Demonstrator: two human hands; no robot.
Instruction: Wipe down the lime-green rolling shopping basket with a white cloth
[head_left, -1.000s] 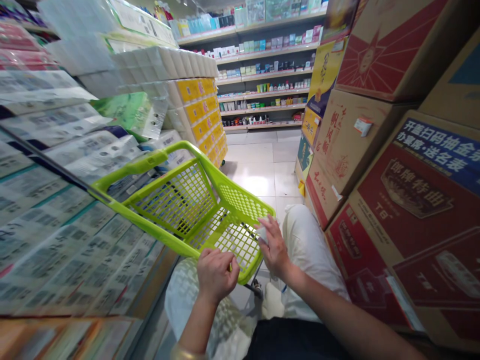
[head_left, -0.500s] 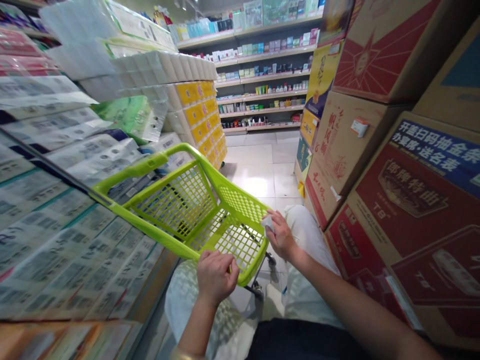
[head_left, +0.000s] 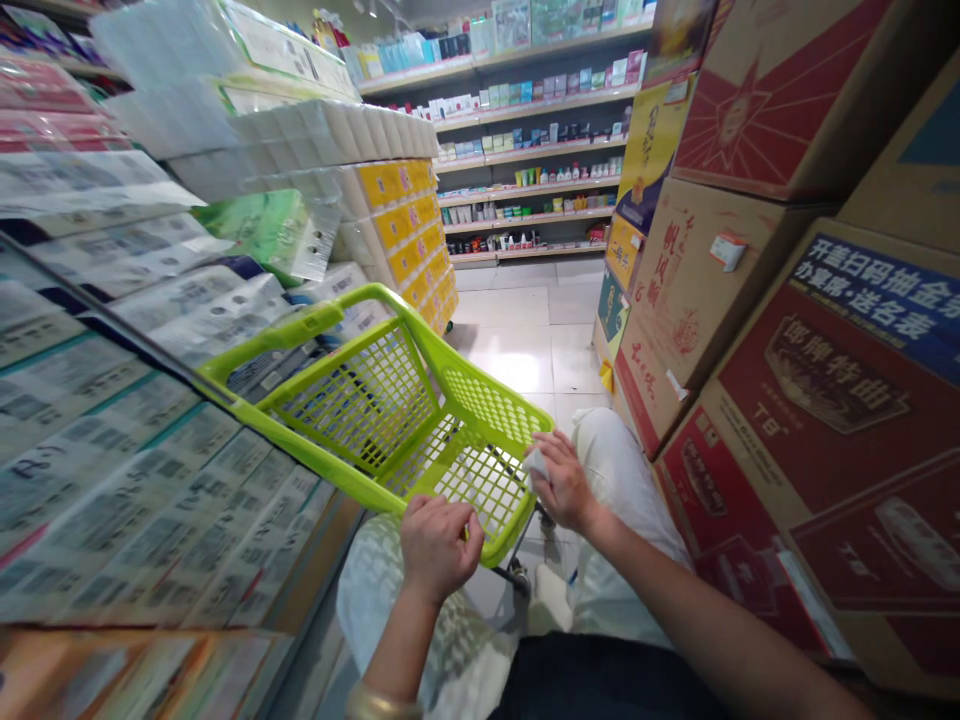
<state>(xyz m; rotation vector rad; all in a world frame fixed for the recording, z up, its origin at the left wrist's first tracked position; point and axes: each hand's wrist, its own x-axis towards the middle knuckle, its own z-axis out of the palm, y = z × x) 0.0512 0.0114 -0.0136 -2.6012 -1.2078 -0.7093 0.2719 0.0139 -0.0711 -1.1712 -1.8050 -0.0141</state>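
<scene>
A lime-green shopping cart (head_left: pixel 420 395) stands at an angle before me, its basket of plastic lattice holding nothing I can make out. My left hand (head_left: pixel 441 545) is closed in a fist over its near rim, thumb on the outer side. At the right rim, my right hand (head_left: pixel 561 478) curls its fingers against the edge. A small white crumpled piece, perhaps tissue (head_left: pixel 535 464), shows between its thumb and fingers. The cart's far left end lies against stacked packs of paper goods (head_left: pixel 150 500).
Liquor cartons (head_left: pixel 832 400) rise close on my right. Paper rolls (head_left: pixel 330 135) and yellow packs (head_left: pixel 401 240) are piled to the left. A tiled aisle (head_left: pixel 517 340) leads to shelves of small boxes and bottles (head_left: pixel 540 145). My white-trousered knees flank the cart's near end.
The cart and both hands sit slightly farther right in view. My grip on the rim looks the same.
</scene>
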